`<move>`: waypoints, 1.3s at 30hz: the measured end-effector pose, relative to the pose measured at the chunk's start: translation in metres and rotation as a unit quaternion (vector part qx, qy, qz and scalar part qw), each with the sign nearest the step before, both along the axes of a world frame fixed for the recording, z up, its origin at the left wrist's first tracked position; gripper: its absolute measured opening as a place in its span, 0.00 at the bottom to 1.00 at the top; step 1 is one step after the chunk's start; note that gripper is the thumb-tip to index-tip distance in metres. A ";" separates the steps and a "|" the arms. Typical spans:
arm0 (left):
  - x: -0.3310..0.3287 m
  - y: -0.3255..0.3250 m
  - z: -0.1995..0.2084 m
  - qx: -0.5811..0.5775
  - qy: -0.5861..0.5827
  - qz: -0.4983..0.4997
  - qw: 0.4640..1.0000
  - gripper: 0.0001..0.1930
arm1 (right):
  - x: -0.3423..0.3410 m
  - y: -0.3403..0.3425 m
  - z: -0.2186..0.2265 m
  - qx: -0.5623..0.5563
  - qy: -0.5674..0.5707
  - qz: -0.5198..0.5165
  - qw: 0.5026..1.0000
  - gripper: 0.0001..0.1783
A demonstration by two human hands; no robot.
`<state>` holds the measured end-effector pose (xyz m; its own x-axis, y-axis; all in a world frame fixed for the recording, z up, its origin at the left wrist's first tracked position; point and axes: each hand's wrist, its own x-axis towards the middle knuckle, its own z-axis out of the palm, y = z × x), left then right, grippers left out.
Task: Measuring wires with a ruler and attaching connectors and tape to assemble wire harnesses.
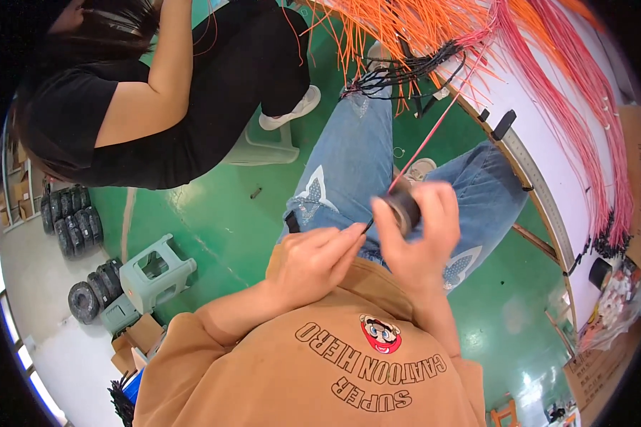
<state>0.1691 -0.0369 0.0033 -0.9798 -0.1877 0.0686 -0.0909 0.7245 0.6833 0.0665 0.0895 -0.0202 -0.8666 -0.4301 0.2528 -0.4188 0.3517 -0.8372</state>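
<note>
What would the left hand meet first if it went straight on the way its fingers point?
Probably the right hand, thumb side, then the black roll it grips; depth is unclear.

Here's the roll of black tape [406,210], dark and round with a brownish core, tipped on its side in the right hand [427,228], thumb on one side, fingers on the other! Its outline is softly blurred, up in the air, well off the desk [548,128]. And look at that pinkish-red wire [430,135]: one thin line, taut and straight, slanting from the pink tangle on the desk, over the near edge, down to the roll; its lower end is hidden there. Just beside the roll, a short black strip [367,226] pokes from the left hand's [313,260] pinch, tape or covered wire, too small to tell.
</note>
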 end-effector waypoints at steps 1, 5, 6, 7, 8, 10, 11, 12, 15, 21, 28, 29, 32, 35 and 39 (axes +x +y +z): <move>-0.003 -0.002 0.003 -0.011 -0.012 -0.028 0.999 0.09 | -0.008 -0.013 0.005 0.004 0.050 -0.023 0.998 0.19; -0.004 -0.001 0.002 0.151 0.003 0.043 0.988 0.10 | -0.004 0.012 0.010 -0.076 -0.055 -0.044 0.995 0.18; -0.006 -0.002 0.008 0.188 -0.050 0.064 0.979 0.10 | -0.002 0.020 0.006 -0.075 -0.086 -0.054 0.992 0.18; -0.007 -0.003 0.011 0.223 -0.102 0.084 0.966 0.10 | -0.001 0.021 -0.002 -0.072 -0.089 -0.053 0.992 0.18; -0.007 -0.002 0.009 0.225 -0.105 0.085 0.965 0.10 | 0.001 0.019 -0.009 -0.054 -0.085 0.024 0.995 0.20; -0.007 0.001 0.005 0.262 -0.096 0.101 0.955 0.10 | 0.005 0.006 -0.013 -0.024 -0.078 0.117 0.990 0.22; -0.008 0.001 0.005 0.264 -0.097 0.098 0.955 0.10 | 0.006 0.004 -0.020 -0.021 -0.077 0.114 0.990 0.22; -0.008 0.001 0.004 0.252 -0.093 0.108 0.957 0.10 | 0.006 0.001 -0.028 -0.020 -0.040 0.114 0.992 0.21; -0.011 -0.004 -0.001 0.225 -0.079 0.118 0.964 0.08 | 0.000 0.007 -0.036 -0.025 0.010 0.125 0.992 0.20; -0.014 0.002 0.001 0.104 -0.016 0.099 0.990 0.08 | -0.019 0.002 0.004 -0.014 -0.011 -0.005 1.000 0.19; -0.009 -0.006 -0.012 0.252 -0.033 0.127 0.959 0.07 | -0.012 0.013 0.004 -0.081 -0.046 0.054 0.994 0.23; -0.012 -0.002 -0.006 0.247 -0.013 0.122 0.961 0.07 | -0.005 0.019 -0.007 -0.056 -0.113 0.083 0.989 0.25; -0.015 0.006 0.008 0.310 -0.128 0.134 0.933 0.09 | 0.001 0.009 -0.027 -0.030 -0.055 0.115 0.991 0.21; -0.015 0.001 0.003 0.328 -0.147 0.159 0.920 0.09 | 0.003 0.016 -0.044 -0.025 -0.009 0.106 0.994 0.17; -0.021 -0.002 -0.005 0.274 -0.154 0.132 0.940 0.09 | -0.007 0.027 -0.020 -0.004 -0.058 0.085 0.995 0.14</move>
